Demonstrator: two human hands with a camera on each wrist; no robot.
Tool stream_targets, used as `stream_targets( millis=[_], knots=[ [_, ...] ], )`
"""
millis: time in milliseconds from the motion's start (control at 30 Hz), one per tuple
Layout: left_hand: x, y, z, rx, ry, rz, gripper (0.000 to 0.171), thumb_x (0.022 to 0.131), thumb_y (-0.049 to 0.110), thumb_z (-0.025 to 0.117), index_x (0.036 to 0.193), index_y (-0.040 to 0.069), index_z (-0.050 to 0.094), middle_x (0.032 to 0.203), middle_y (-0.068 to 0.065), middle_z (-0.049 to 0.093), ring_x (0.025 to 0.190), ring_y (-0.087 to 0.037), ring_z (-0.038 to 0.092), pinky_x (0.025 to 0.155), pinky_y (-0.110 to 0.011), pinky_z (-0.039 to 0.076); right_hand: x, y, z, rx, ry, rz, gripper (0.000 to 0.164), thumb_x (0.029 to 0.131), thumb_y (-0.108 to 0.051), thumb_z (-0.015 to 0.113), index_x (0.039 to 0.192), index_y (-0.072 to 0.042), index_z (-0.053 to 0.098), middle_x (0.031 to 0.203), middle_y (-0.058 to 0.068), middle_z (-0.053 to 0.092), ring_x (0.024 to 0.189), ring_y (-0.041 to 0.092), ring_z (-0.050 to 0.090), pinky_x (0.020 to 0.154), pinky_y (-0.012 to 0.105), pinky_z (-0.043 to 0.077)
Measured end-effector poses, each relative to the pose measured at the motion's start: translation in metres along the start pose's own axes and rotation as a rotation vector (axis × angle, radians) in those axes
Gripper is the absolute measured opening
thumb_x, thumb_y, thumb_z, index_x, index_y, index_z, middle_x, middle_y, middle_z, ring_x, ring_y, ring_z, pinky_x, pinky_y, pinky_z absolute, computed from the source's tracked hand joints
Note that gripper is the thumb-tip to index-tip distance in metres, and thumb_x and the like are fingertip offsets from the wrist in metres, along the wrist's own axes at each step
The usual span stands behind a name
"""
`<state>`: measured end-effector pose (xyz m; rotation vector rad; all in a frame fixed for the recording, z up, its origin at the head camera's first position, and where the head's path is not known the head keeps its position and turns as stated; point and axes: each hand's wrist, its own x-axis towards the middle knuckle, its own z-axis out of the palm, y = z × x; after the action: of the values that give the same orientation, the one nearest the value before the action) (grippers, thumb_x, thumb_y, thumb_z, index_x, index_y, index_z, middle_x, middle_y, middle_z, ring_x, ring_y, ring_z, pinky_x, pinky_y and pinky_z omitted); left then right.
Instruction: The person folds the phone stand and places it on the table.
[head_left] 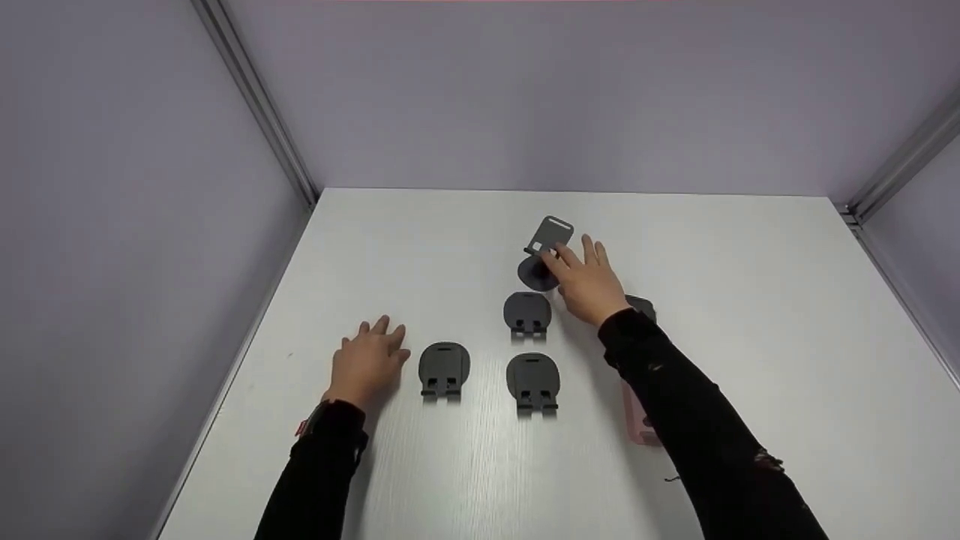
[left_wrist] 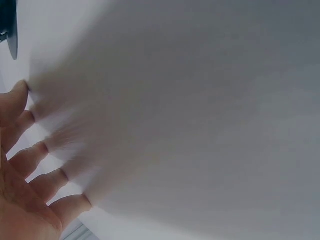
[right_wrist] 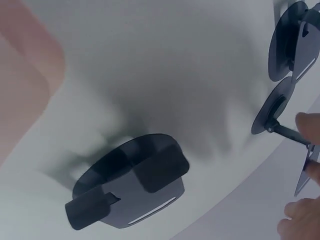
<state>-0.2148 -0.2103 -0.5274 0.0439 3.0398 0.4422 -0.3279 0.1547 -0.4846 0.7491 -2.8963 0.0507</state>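
My right hand (head_left: 589,285) is at the far middle of the table, where thumb and forefinger pinch an unfolded dark grey phone stand (head_left: 553,234) near its hinge. Its round base (head_left: 534,274) is on the tabletop. In the right wrist view, the stand's arm (right_wrist: 290,134) rises from the base to the plate between the fingers. Just nearer lies a folded phone stand (head_left: 527,313), with another folded stand (head_left: 533,381) below it. My left hand (head_left: 367,367) rests on the table with fingers spread, left of a third folded stand (head_left: 444,370), holding nothing.
A dark grey piece (head_left: 641,306) shows partly behind my right wrist. Nearer, a pink object (head_left: 637,416) is half hidden under the right forearm. The white table (head_left: 420,247) meets a back wall (head_left: 562,97) and a left side wall (head_left: 150,225).
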Motion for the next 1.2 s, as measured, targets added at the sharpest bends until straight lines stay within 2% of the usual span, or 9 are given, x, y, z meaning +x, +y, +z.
stream_targets(
  millis=[167, 300, 467, 600, 700, 800, 933, 1067, 1200],
  knots=[
    [0.001, -0.001, 0.001, 0.010, 0.002, 0.002, 0.049, 0.101, 0.034, 0.063, 0.146, 0.015, 0.059, 0.158, -0.016, 0.044, 0.145, -0.049, 0.036, 0.110, -0.073, 0.031, -0.004, 0.008, 0.001, 0.008, 0.098, 0.028, 0.037, 0.098, -0.012, 0.067, 0.134, -0.003, 0.060, 0.139, 0.026, 0.057, 0.138, 0.056, 0.041, 0.118, 0.062, 0.029],
    [-0.001, -0.002, 0.000, -0.005, -0.003, 0.004, 0.049, 0.101, 0.034, 0.062, 0.146, 0.015, 0.058, 0.159, -0.016, 0.043, 0.146, -0.050, 0.034, 0.111, -0.074, 0.029, -0.008, 0.012, 0.002, -0.006, 0.181, 0.027, 0.022, 0.096, -0.002, 0.065, 0.118, 0.003, 0.063, 0.122, 0.026, 0.061, 0.126, 0.049, 0.055, 0.109, 0.056, 0.042],
    [-0.002, -0.003, -0.001, -0.029, -0.012, 0.000, 0.050, 0.101, 0.034, 0.062, 0.147, 0.015, 0.057, 0.160, -0.017, 0.041, 0.147, -0.050, 0.032, 0.112, -0.074, 0.027, -0.011, 0.014, 0.004, -0.023, 0.231, 0.036, 0.015, 0.095, 0.004, 0.062, 0.109, 0.004, 0.064, 0.110, 0.024, 0.060, 0.101, 0.043, 0.066, 0.093, 0.052, 0.051],
    [-0.001, -0.002, -0.002, -0.025, -0.013, 0.002, 0.050, 0.101, 0.035, 0.062, 0.147, 0.015, 0.057, 0.159, -0.017, 0.042, 0.146, -0.050, 0.033, 0.111, -0.074, 0.027, -0.010, 0.014, 0.003, 0.042, 0.249, 0.101, 0.011, 0.097, -0.006, 0.063, 0.102, 0.004, 0.065, 0.104, 0.022, 0.061, 0.084, 0.044, 0.066, 0.080, 0.053, 0.052],
    [0.000, -0.002, -0.002, -0.022, -0.013, 0.001, 0.050, 0.101, 0.034, 0.062, 0.147, 0.014, 0.058, 0.159, -0.017, 0.042, 0.146, -0.050, 0.033, 0.111, -0.075, 0.027, -0.007, 0.014, -0.002, 0.188, 0.225, 0.219, 0.019, 0.100, -0.015, 0.062, 0.099, 0.004, 0.066, 0.101, 0.021, 0.060, 0.081, 0.046, 0.065, 0.076, 0.055, 0.052],
    [0.001, -0.002, -0.002, -0.017, -0.013, -0.002, 0.050, 0.101, 0.034, 0.062, 0.147, 0.014, 0.058, 0.159, -0.017, 0.042, 0.146, -0.050, 0.033, 0.111, -0.074, 0.028, -0.002, 0.014, -0.011, 0.355, 0.159, 0.360, 0.023, 0.102, -0.018, 0.059, 0.102, 0.005, 0.066, 0.102, 0.022, 0.062, 0.088, 0.045, 0.065, 0.078, 0.055, 0.052],
    [0.002, -0.002, -0.002, -0.009, -0.008, -0.002, 0.050, 0.100, 0.034, 0.063, 0.146, 0.014, 0.058, 0.159, -0.016, 0.043, 0.146, -0.050, 0.034, 0.111, -0.074, 0.028, 0.002, 0.017, -0.021, 0.519, 0.033, 0.503, 0.026, 0.103, -0.019, 0.055, 0.103, 0.005, 0.065, 0.103, 0.023, 0.068, 0.089, 0.035, 0.064, 0.077, 0.046, 0.051],
    [0.003, -0.002, -0.001, -0.002, -0.005, 0.001, 0.050, 0.100, 0.034, 0.063, 0.146, 0.015, 0.058, 0.158, -0.016, 0.044, 0.146, -0.049, 0.035, 0.110, -0.074, 0.029, 0.002, 0.021, -0.026, 0.572, -0.061, 0.571, 0.028, 0.100, -0.020, 0.054, 0.095, 0.005, 0.067, 0.091, 0.017, 0.070, 0.072, 0.024, 0.060, 0.063, 0.033, 0.046],
    [0.003, -0.002, -0.001, -0.003, -0.003, -0.004, 0.050, 0.100, 0.035, 0.063, 0.146, 0.015, 0.059, 0.158, -0.016, 0.044, 0.146, -0.049, 0.035, 0.111, -0.073, 0.030, 0.000, 0.024, -0.029, 0.624, -0.111, 0.583, 0.028, 0.096, -0.020, 0.054, 0.092, 0.004, 0.068, 0.084, 0.016, 0.072, 0.060, 0.014, 0.059, 0.054, 0.024, 0.044]
  ],
)
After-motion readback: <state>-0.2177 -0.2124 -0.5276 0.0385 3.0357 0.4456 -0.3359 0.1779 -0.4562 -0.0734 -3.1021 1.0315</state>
